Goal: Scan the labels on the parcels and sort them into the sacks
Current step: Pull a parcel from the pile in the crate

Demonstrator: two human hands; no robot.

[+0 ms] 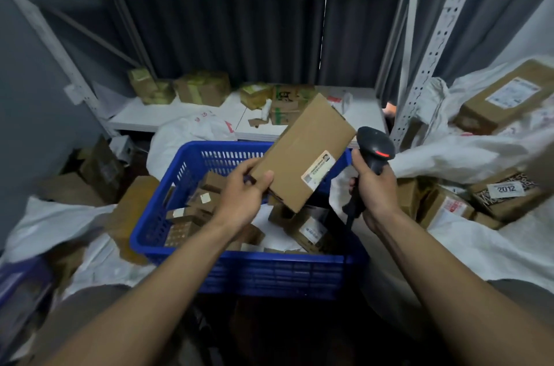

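My left hand (242, 194) grips the near corner of a flat brown cardboard parcel (299, 153), held tilted above the blue plastic basket (269, 272). A white label (318, 170) sits on the parcel's right edge, facing up. My right hand (376, 189) holds a black barcode scanner (373, 150) by its handle, just right of the label, its red light glowing. Several more brown parcels (305, 227) lie inside the basket. White sacks lie open at the right (479, 150) and at the left (60, 224).
A white metal shelf (239, 123) behind the basket carries several small boxes. Labelled parcels (503, 96) rest in the right sack, and more boxes (449, 206) lie lower right. Cardboard boxes (99, 174) stand on the floor at the left. A grey curtain hangs behind.
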